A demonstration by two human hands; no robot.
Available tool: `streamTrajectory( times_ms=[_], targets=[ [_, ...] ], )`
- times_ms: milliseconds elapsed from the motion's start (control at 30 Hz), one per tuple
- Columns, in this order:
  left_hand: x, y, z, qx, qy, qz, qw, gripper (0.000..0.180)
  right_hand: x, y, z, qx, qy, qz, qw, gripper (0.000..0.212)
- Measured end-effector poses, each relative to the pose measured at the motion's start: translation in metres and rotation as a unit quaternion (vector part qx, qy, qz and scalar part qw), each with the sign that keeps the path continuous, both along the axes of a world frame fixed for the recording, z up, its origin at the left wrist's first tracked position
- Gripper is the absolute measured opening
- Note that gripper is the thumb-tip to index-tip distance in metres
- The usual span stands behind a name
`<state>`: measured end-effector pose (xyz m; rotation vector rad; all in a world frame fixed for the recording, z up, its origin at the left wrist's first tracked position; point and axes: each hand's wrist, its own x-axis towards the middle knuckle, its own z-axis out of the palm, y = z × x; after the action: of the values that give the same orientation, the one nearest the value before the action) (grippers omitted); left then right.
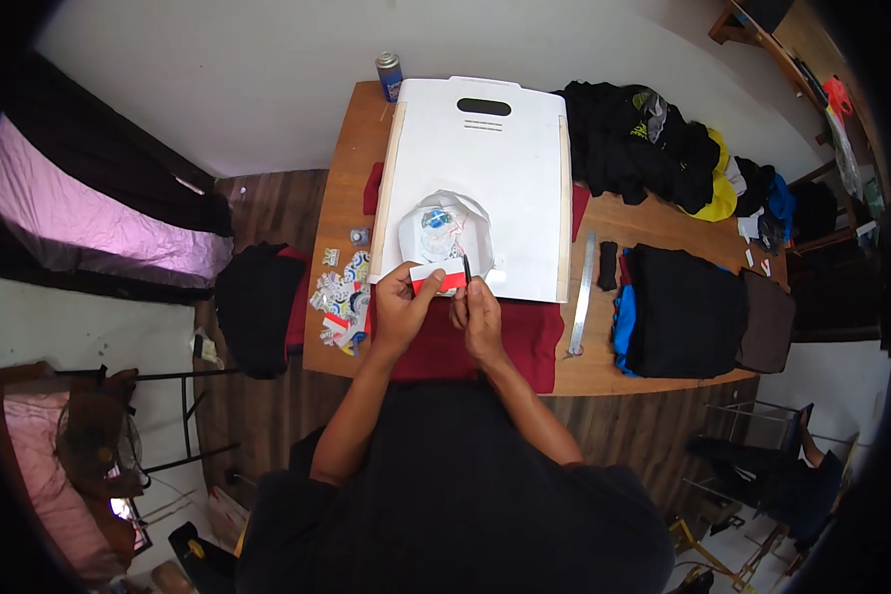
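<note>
Over the table (643,220), the left hand (401,309) pinches a red-and-white piece (436,277), best kept taut; the right hand (480,319) holds a dark tool (467,268) alongside.

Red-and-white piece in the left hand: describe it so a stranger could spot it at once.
Find the large white board with a rounded slot over the wooden table. Above its near end, the left hand grips the flat red-and-white piece, beside the right hand. Unlike the scraps lying loose on the table, it is held up, white above and red below.
</note>
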<state>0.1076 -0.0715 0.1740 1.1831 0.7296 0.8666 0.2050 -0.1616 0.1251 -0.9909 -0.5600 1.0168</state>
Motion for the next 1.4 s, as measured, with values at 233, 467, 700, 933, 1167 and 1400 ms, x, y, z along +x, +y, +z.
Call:
streamTrajectory(
  times_ms=[233,467,700,933,1167,1400],
  targets=[
    [0.001,0.002,0.000,-0.002,-0.016,0.012,1.000,0.008,-0.004,-0.007,0.000,0.025,0.030,0.032,0.999,0.036],
    [0.001,0.001,0.001,0.009,-0.004,0.011,1.000,0.010,-0.004,-0.006,0.004,0.022,0.035,0.025,0.999,0.035],
    [0.001,0.001,0.000,0.003,-0.007,0.007,1.000,0.010,-0.003,-0.003,0.000,0.018,0.012,0.006,1.000,0.034],
    [-0.001,0.002,0.000,0.000,-0.021,0.013,1.000,0.008,-0.004,-0.010,0.001,0.024,0.026,0.016,0.999,0.033],
    [0.002,0.002,0.002,0.008,-0.008,0.020,1.000,0.010,-0.007,-0.013,0.000,0.017,0.030,0.021,0.999,0.033],
    [0.002,0.002,0.002,0.011,-0.009,0.021,1.000,0.011,-0.007,-0.012,0.003,0.020,0.030,0.025,0.999,0.032]
  ],
)
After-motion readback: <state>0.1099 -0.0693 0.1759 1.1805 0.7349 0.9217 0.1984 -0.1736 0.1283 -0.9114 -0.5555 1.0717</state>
